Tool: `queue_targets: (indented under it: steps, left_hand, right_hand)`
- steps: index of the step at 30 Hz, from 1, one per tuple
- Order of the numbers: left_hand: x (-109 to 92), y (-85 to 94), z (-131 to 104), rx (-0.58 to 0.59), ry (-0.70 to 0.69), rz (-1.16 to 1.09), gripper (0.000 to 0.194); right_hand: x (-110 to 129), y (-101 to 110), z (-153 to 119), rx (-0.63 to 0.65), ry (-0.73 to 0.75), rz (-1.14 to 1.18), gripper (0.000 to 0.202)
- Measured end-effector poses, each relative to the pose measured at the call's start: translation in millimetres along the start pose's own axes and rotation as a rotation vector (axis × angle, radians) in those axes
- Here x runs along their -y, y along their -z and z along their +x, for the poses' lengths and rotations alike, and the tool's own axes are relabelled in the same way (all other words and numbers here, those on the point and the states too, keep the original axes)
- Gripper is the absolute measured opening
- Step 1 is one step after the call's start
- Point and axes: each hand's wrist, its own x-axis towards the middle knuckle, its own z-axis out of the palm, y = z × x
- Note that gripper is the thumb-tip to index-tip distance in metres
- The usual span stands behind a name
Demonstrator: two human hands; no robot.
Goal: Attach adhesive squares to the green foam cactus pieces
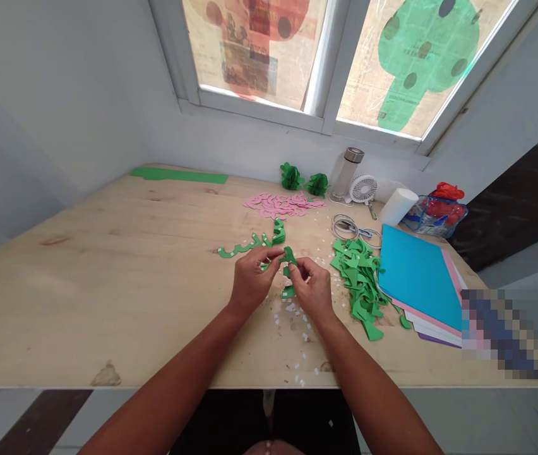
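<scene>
A small green paper cutout (290, 255) is pinched between both hands above the wooden table. My left hand (252, 277) is closed at its left edge with thumb and index finger. From the other side my right hand (314, 288) grips it, fingers curled. Just under the hands lies another green piece (288, 292) bearing a white square. A wavy green strip (235, 251) with white squares along it runs out to the left, partly hidden behind my left hand. Beyond the hands stands a small stack of green cutouts (278, 232), also with white squares.
Green scraps (360, 278) pile up right of the hands, beside coloured sheets (415, 272). Scissors (364, 232), a white fan (362, 188), a bottle (345, 174) and a white roll (398, 206) stand behind. Pink cutouts (281, 205) lie farther back. White bits (304, 337) litter the near table.
</scene>
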Motion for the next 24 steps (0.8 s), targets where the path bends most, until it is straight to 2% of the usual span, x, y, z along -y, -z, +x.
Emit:
queue_targets:
  steps: [4,11,16,24]
  left_hand:
    - [5,2.1,0,0.016,-0.059,0.084,0.014]
    - [11,9.8,7,0.146,-0.168,0.238,0.016]
    - [9,17.3,13,0.184,-0.199,0.235,0.015]
    - [6,21.7,16,0.204,-0.25,0.206,0.015]
  right_hand:
    - [-1,1,-1,0.017,0.052,-0.054,0.022]
    - [-1,4,0,0.075,0.137,-0.116,0.021]
    - [3,6,1,0.118,0.203,-0.118,0.021]
    - [3,6,0,0.107,0.188,-0.114,0.021]
